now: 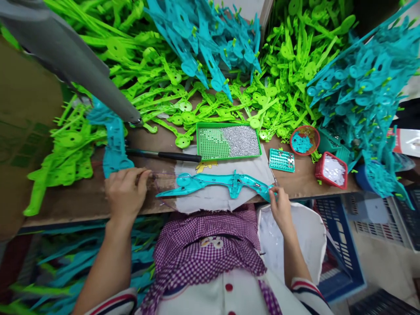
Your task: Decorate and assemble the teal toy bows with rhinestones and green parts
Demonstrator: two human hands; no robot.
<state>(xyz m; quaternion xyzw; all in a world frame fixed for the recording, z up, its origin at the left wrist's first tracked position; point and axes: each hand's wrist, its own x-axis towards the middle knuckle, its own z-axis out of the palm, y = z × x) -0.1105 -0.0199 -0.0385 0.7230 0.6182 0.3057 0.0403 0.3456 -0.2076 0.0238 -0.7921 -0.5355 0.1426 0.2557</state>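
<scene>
A long teal plastic bow-shaped part lies across a white cloth at the front edge of the wooden bench. My right hand pinches its right tip, fingers closed on it. My left hand rests on the bench to the left, fingers curled round a thin cord that runs toward the part's left end. A black-handled tool lies just behind.
A green tray of small screws sits behind the part, next to a small teal grid tray, a red round basket and a red box. Heaps of green and teal parts crowd the back. A grey pole slants in at top left.
</scene>
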